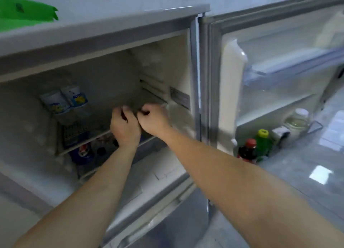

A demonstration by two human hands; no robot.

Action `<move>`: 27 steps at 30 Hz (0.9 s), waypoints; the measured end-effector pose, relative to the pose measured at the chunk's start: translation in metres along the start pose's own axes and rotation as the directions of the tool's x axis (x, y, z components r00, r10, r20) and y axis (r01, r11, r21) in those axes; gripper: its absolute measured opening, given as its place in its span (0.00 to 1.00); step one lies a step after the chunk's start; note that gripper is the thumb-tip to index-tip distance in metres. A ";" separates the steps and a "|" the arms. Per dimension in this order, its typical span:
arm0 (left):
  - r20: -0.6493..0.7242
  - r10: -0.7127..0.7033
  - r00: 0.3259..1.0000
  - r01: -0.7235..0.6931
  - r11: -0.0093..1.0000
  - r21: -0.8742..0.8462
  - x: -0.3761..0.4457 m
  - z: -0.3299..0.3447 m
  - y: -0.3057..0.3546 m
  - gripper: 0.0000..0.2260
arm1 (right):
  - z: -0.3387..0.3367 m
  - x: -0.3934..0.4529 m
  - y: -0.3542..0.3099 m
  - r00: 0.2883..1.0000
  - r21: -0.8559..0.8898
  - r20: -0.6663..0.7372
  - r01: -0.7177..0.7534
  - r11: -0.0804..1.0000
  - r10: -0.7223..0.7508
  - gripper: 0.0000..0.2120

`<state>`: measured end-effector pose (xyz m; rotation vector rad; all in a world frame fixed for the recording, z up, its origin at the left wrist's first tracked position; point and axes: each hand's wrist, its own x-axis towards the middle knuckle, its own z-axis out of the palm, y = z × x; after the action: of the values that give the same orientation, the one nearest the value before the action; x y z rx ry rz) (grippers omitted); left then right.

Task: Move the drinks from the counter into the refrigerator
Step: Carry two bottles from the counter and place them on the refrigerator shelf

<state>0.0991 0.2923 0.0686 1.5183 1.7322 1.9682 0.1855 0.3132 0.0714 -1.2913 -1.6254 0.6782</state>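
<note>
The refrigerator [104,43] stands open, and both my arms reach into its upper compartment. My left hand [124,126] and my right hand [154,120] sit side by side above the wire shelf [83,143]. The fingers of both hands curl around a dark item [134,114], which is too blurred to identify. Two white-and-blue drink bottles [64,101] stand at the back left of the shelf. A blue can [82,153] and other dark drinks lie under the shelf.
The open door [232,76] swings to the right. Its lower rack holds a red-capped dark bottle [247,151], a green bottle with a yellow cap [262,141] and a clear jar [297,119]. A green object [24,11] lies on the fridge top. Shiny tiled floor [307,164] lies below right.
</note>
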 end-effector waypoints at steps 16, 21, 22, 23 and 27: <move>0.759 0.078 0.647 0.056 0.987 -0.150 -0.347 0.089 0.089 0.24 | -0.307 -0.363 0.176 0.538 0.194 -0.667 -0.543 0.817 0.516 0.22; 0.968 -0.037 0.247 0.111 0.994 0.009 -0.413 0.111 0.055 0.17 | -0.328 -0.462 0.229 0.170 0.425 -0.714 -0.665 0.614 0.679 0.23; 0.988 -0.121 0.095 0.131 0.985 0.108 -0.423 0.115 0.045 0.14 | -0.328 -0.479 0.237 0.105 0.473 -0.697 -0.677 0.565 0.709 0.23; 0.971 -0.228 -0.071 0.140 0.961 0.236 -0.431 0.118 0.034 0.11 | -0.326 -0.495 0.245 0.043 0.520 -0.674 -0.682 0.515 0.738 0.22; 0.746 -0.503 -0.437 0.065 0.809 0.584 -0.446 0.124 -0.016 0.11 | -0.308 -0.551 0.272 -0.173 0.704 -0.483 -0.660 0.263 0.858 0.14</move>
<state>0.3995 0.0959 -0.2241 1.4518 1.1028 -0.3749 0.5952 -0.1645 -0.2043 -1.9661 0.3477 0.6491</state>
